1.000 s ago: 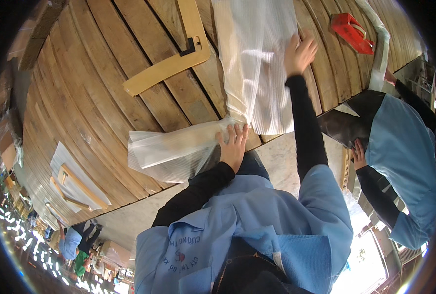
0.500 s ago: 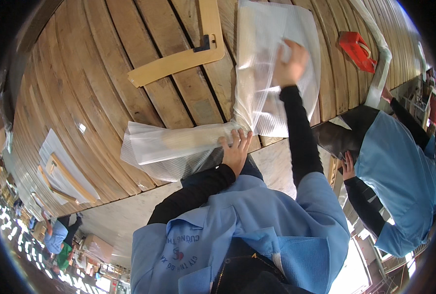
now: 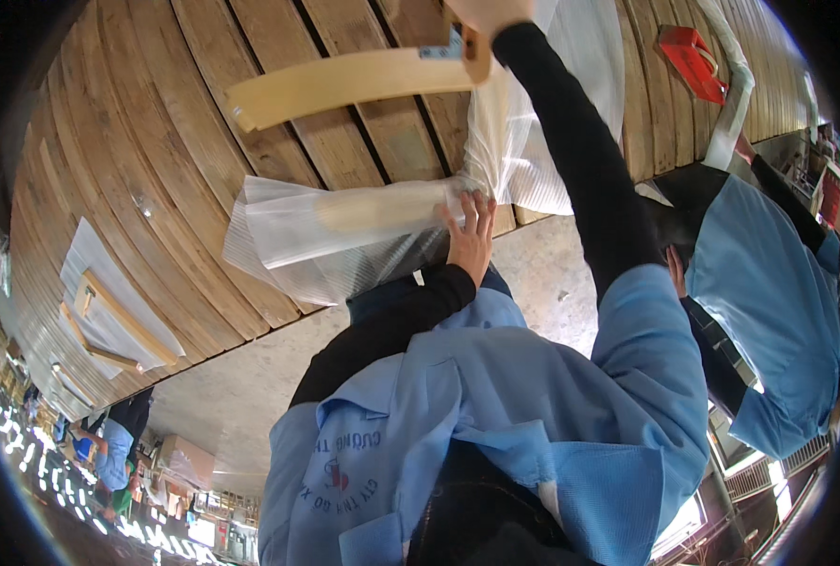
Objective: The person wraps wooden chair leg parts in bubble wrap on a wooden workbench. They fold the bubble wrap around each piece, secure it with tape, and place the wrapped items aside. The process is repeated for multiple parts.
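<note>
My left hand [image 3: 472, 241] lies with its fingers spread over the near corner of an L-shaped wooden piece [image 3: 373, 209] wrapped in translucent foam sheet [image 3: 278, 222]. One wrapped arm of this piece points left along the table edge; the other runs away from me. At the top edge of the view, my right hand [image 3: 497, 11] is closed on the corner of a bare L-shaped wooden piece [image 3: 354, 83] with a metal bracket [image 3: 441, 47] at its inner corner. Its fingers are partly cut off by the picture's edge. The bare piece looks raised and tilted.
The slatted wooden table [image 3: 174, 189] spans the view. At far right lie a red tape dispenser [image 3: 691, 61] and a long wrapped strip [image 3: 736, 104]. More wooden pieces [image 3: 127, 316] rest on foam sheet at the left. A co-worker in blue [image 3: 764, 283] stands close on my right.
My right hand has left the foam sheet, reached up and left, and taken hold of the bare wooden piece, whose corner has turned. My left hand stays on the wrapped corner.
</note>
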Demonstrator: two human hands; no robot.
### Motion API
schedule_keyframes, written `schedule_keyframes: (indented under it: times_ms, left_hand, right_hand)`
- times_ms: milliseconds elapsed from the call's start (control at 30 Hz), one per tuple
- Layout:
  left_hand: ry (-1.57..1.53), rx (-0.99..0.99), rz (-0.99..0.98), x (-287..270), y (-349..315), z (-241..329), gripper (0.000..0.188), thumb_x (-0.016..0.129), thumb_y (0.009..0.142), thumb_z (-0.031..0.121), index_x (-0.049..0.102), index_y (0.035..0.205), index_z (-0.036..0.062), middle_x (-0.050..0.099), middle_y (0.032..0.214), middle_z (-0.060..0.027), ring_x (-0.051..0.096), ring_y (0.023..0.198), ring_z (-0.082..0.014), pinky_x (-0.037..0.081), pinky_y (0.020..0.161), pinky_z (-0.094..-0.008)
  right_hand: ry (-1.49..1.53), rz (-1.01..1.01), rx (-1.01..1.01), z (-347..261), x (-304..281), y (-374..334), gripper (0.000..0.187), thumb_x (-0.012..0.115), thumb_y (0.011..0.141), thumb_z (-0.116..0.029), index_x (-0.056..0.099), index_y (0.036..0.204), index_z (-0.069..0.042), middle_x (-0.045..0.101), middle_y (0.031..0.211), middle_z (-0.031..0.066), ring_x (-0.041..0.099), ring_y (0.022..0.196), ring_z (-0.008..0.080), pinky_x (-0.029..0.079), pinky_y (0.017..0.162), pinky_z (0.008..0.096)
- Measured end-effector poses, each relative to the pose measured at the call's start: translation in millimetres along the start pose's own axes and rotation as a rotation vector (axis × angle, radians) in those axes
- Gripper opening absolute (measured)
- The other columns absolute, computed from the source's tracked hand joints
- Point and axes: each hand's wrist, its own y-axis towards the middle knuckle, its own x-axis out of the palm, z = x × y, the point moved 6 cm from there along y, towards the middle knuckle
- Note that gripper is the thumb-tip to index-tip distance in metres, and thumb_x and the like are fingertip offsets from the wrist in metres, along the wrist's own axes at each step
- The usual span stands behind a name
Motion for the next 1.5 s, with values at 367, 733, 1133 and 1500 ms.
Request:
schedule_keyframes:
  times_ms: [367,733,1133,1500]
  left_hand:
    - [-0.135,-0.019,-0.289,4,-6,38,0.061,0.039,0.106,0.027,0.030,0.161,0.0035,0.026,0.165,-0.0279,0.025,0.148,-0.0572,0.018,0.106,-0.0870]
    - [-1.071,0.285,-0.663,-44,-117,-49,0.039,0.065,0.094,0.035,0.066,0.124,0.0099,0.068,0.127,-0.0128,0.064,0.117,-0.0311,0.052,0.089,-0.0464]
    - [-0.307,0.333,0.218,116,-183,-115,0.057,0.076,0.082,0.028,0.059,0.136,0.0230,0.056,0.137,-0.0064,0.049,0.129,-0.0264,0.041,0.099,-0.0495]
    - [-0.251,0.257,0.247,75,-106,-62,0.086,0.061,0.091,0.062,0.039,0.157,0.0127,0.027,0.168,-0.0108,0.019,0.157,-0.0270,0.016,0.122,-0.0655]
  right_hand:
    - [-0.059,0.418,0.028,116,93,-176,0.060,0.072,0.082,-0.050,0.048,0.100,0.001,0.063,0.091,0.0204,0.070,0.070,0.0435,0.056,0.060,0.0528]
    - [-0.138,0.154,0.200,121,104,-187,0.068,0.066,0.088,-0.054,0.051,0.119,0.004,0.063,0.112,0.0217,0.070,0.097,0.0414,0.057,0.080,0.0530]
    - [-0.400,-0.276,-0.696,16,191,-271,0.086,0.083,0.078,-0.042,0.040,0.147,-0.014,0.061,0.122,0.0185,0.063,0.118,0.0372,0.051,0.094,0.0522]
    - [-0.438,-0.409,-0.737,-22,151,-273,0.082,0.078,0.078,-0.036,0.040,0.141,-0.001,0.062,0.117,0.0271,0.064,0.106,0.0454,0.053,0.088,0.0517]
